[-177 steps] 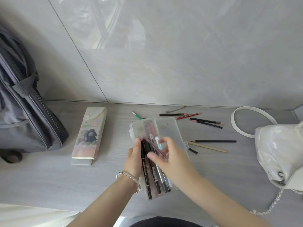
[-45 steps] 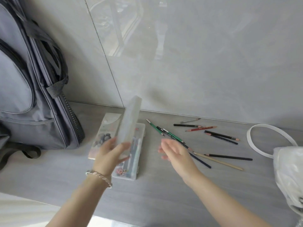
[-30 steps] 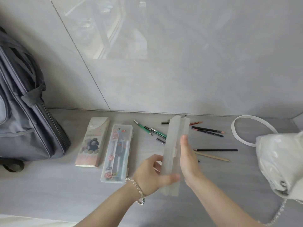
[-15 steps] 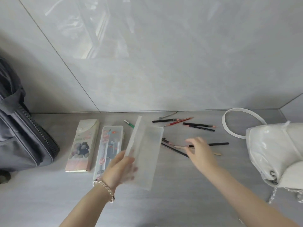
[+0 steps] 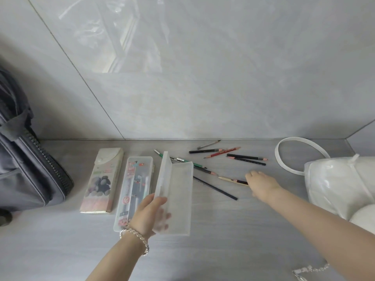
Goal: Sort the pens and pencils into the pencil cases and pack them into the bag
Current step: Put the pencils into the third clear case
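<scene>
Since half a second ago, the right hand (image 5: 261,184) is reaching farther right, fingers spread over the tan pencil (image 5: 231,180). At centre, the left hand (image 5: 150,214) is gripping the open clear case (image 5: 178,191) on the table (image 5: 223,230); loose pencils (image 5: 233,154) are lying upper right.

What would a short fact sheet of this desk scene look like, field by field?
surface: grey table against a tiled wall
left hand: holding an open, empty frosted case
right hand: reaching over a tan pencil
filled clear case: closed, flat, beside a printed case
loose pencils: scattered near the wall
grey backpack: far left
white handbag: far right
</scene>
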Available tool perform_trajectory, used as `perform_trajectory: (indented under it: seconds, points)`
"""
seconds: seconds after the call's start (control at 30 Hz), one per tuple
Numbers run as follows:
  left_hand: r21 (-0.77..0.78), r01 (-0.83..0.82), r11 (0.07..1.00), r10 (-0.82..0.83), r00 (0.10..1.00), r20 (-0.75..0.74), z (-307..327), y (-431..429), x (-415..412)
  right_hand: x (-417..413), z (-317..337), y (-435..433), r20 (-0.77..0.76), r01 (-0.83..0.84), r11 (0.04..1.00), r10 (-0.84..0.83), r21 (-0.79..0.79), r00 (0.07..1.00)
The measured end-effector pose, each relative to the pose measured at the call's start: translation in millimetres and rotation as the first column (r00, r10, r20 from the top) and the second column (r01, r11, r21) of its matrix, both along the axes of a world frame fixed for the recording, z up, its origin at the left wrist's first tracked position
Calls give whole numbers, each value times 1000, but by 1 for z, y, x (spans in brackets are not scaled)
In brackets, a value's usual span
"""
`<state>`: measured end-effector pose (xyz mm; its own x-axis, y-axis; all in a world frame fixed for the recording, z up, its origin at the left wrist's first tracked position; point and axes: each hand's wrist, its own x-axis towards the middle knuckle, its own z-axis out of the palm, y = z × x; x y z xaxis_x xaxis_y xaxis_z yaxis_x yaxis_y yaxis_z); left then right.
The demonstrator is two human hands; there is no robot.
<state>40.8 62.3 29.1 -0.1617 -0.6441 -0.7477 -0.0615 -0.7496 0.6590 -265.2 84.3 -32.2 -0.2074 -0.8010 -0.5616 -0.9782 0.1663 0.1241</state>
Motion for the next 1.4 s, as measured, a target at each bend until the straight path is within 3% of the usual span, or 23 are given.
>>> perform_trajectory:
  seconds: [0.2, 0.3, 0.4, 0.47, 0.57, 0.7, 0.87, 0.93, 0.97, 1.03, 1.07, 1.2, 1.4]
  points:
    - [-18, -27, 999, 26, 1000, -15, 7, 4, -1, 0, 16, 3, 72, 4, 999, -7, 40, 997]
    - [-53, -17, 998, 18, 1000, 9, 6, 5, 4, 8, 32, 5, 253, 122, 979, -79, -162, 964]
    - [-83, 0, 997, 3, 999, 40, 10, 7, 4, 25, 50, 14, 650, 485, 785, -143, -385, 746]
    - [-92, 11, 996, -6, 999, 53, 13, 8, 2, 36, 56, 22, 767, 632, 636, -95, -443, 634]
    - [-95, -4, 995, 9, 999, 50, 14, 9, -2, 42, 38, 28, 770, 657, 590, -92, -469, 632]
    - [-98, -20, 995, 26, 998, 62, 11, 8, -5, 36, 12, 27, 788, 734, 567, -224, -372, 573]
    - [-107, 21, 994, -12, 997, 77, 13, 9, -8, 43, 40, 16, 794, 759, 519, -224, -394, 565]
    - [-112, 50, 992, -40, 995, 87, 16, 10, -12, 56, 68, 9, 888, 821, 479, -162, -310, 430]
    - [-118, 68, 991, -57, 994, 97, 17, 10, -14, 65, 83, 6, 944, 846, 489, -120, -214, 308]
    - [-148, 105, 983, -88, 989, 117, 19, 13, -19, 86, 104, 1, 990, 821, 571, -125, 18, 66]
    - [-162, 102, 981, -85, 990, 110, 19, 14, -21, 98, 107, -1, 983, 772, 629, -179, 94, 26]
    - [-229, 143, 963, -117, 985, 124, 16, 20, -26, 140, 88, -7, 916, 661, 733, -360, 160, 178]
    - [-261, 91, 961, -53, 988, 148, 20, 21, -28, 166, 70, -8, 867, 651, 757, -359, 55, 345]
